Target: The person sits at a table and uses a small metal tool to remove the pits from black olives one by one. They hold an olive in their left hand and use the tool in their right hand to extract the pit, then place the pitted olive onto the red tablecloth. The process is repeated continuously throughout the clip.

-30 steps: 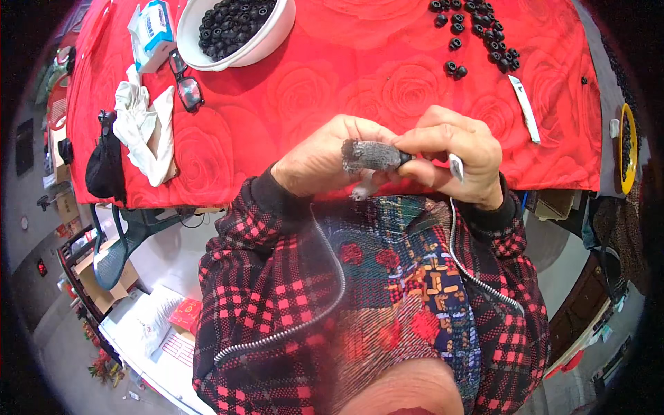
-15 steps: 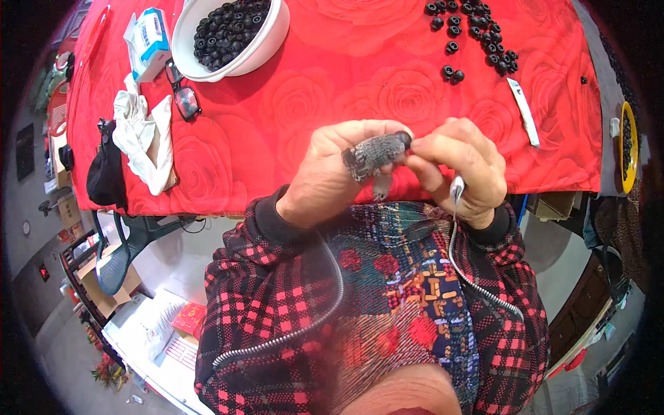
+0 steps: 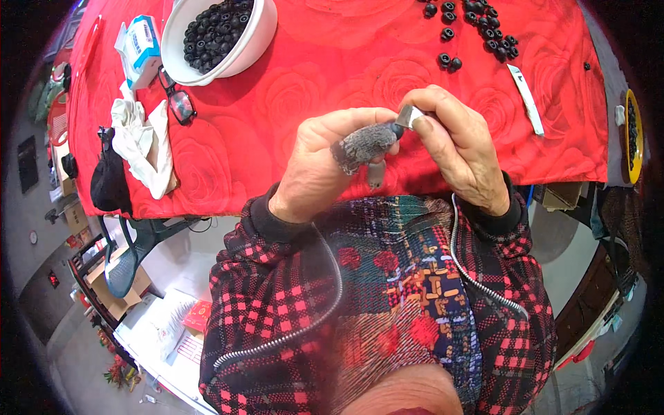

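My left hand (image 3: 315, 155) is closed above the table's near edge, with worn grey knitted covers (image 3: 370, 144) on some of its fingers. Between its thumb and fingertips sits a small round black part (image 3: 398, 130), mostly hidden. My right hand (image 3: 467, 138) pinches a short flat metal blade (image 3: 409, 116) whose edge meets the black part or lies right beside it. More of these black parts, round with a hole in the middle, lie loose (image 3: 490, 31) at the far right and fill a white bowl (image 3: 238, 59) at the far left.
A red rose-patterned cloth (image 3: 277, 162) covers the table. At the left are glasses (image 3: 181, 105), a blue-and-white pack (image 3: 140, 52), white gloves (image 3: 142, 142) and a black cloth bag (image 3: 109, 176). A white strip (image 3: 527, 100) lies at the right, and a yellow-rimmed tray (image 3: 634, 166) stands beyond.
The blade now shows at my right fingertips, against the black part; before, a silvery end stuck out by my palm. My right hand has turned. My left hand keeps its hold.
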`<action>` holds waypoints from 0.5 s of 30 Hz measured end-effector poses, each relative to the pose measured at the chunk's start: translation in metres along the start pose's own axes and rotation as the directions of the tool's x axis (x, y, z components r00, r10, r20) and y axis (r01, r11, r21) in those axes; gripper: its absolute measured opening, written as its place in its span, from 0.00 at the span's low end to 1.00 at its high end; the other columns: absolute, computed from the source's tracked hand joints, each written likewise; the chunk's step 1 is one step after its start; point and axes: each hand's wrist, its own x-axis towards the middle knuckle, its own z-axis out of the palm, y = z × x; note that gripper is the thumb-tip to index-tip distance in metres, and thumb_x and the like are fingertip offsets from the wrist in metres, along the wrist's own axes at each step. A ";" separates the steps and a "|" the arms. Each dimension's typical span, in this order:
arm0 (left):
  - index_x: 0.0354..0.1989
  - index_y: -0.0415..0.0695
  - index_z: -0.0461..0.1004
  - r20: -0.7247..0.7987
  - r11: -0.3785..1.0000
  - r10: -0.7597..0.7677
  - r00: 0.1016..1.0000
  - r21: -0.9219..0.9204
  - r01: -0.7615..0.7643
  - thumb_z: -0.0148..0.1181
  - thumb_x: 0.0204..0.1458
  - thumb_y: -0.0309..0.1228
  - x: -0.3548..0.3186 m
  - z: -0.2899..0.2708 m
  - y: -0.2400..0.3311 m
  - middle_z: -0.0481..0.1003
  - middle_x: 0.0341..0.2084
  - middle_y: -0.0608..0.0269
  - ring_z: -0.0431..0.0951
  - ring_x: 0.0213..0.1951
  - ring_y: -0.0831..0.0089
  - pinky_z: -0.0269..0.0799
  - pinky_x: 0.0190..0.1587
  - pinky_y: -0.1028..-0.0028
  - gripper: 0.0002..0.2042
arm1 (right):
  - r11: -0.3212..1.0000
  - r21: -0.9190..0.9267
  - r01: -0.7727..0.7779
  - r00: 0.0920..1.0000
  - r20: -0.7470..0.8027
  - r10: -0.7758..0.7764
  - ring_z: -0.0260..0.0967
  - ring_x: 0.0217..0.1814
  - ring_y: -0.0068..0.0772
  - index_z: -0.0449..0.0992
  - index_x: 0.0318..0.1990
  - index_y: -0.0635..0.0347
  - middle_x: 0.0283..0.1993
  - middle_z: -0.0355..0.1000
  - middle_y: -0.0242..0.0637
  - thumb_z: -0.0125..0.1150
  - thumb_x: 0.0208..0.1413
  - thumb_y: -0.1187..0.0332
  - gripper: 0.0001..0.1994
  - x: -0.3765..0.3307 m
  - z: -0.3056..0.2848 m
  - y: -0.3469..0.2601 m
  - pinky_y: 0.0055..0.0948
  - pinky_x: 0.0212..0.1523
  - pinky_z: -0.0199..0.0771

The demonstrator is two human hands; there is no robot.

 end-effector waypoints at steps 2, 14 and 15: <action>0.48 0.34 0.71 -0.016 1.000 0.008 1.000 -0.019 -0.008 0.53 0.56 0.29 0.000 0.000 -0.002 0.75 0.32 0.57 0.74 0.27 0.76 0.72 0.27 0.77 0.14 | 1.000 -0.004 0.017 1.000 -0.010 -0.017 0.69 0.34 0.42 0.70 0.40 0.67 0.33 0.68 0.44 0.51 0.56 0.73 0.07 0.001 0.000 0.001 0.32 0.36 0.68; 0.48 0.35 0.71 -0.015 1.000 -0.012 1.000 -0.017 0.012 0.52 0.56 0.25 0.002 -0.003 -0.001 0.75 0.32 0.57 0.74 0.27 0.74 0.72 0.26 0.76 0.13 | 1.000 -0.011 0.012 1.000 0.003 -0.012 0.70 0.34 0.40 0.70 0.39 0.67 0.33 0.69 0.44 0.53 0.55 0.74 0.07 0.002 -0.001 0.006 0.30 0.34 0.68; 0.48 0.35 0.71 -0.020 1.000 -0.017 1.000 -0.016 0.017 0.51 0.56 0.25 0.002 -0.003 -0.001 0.75 0.32 0.57 0.74 0.27 0.74 0.72 0.26 0.76 0.13 | 1.000 -0.005 0.008 1.000 0.005 -0.008 0.70 0.34 0.40 0.70 0.39 0.67 0.33 0.69 0.44 0.53 0.55 0.74 0.07 0.002 -0.001 0.006 0.30 0.34 0.68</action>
